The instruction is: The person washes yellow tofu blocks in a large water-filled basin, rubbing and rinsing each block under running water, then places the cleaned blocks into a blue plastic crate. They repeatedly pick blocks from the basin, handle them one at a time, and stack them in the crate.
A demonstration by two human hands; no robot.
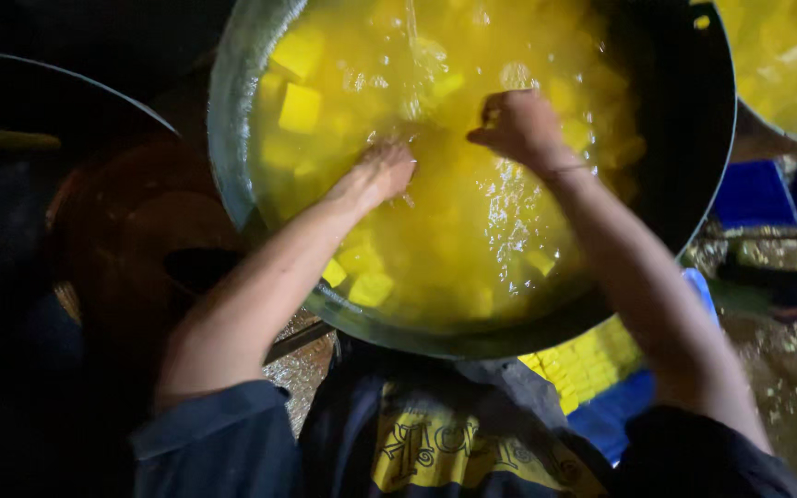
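A person in a dark blue short-sleeved shirt leans over a wide, round, dark metal pan point(232, 120) filled with cloudy yellow liquid point(472, 231), both bare arms reaching into it from the near side. The left hand point(382, 172) is plunged in to the knuckles near the middle of the pan; its fingers are lost beneath the surface, so whether they are spread or closed around anything cannot be told. The right hand point(520, 124) hovers just above the liquid a little further in, its fingers bunched into a loose fist with the knuckles up; what, if anything, lies inside it is hidden. Pale yellow cubes point(299, 108) float in the pan, the clearest of them along the left wall, with more point(369, 288) bobbing by the near rim just beside the left forearm. A thin stream of water point(410, 28) falls into the liquid at the far side, between the 2 hands and beyond them.

To the upper right, the rim of a second metal pan of yellow pieces point(786, 55) cuts into view. Below the main pan's near-right edge sits a blue plastic crate point(611, 415) with a yellow slatted tray point(588, 361) on it. A dark round vessel point(66, 101) stands to the left.
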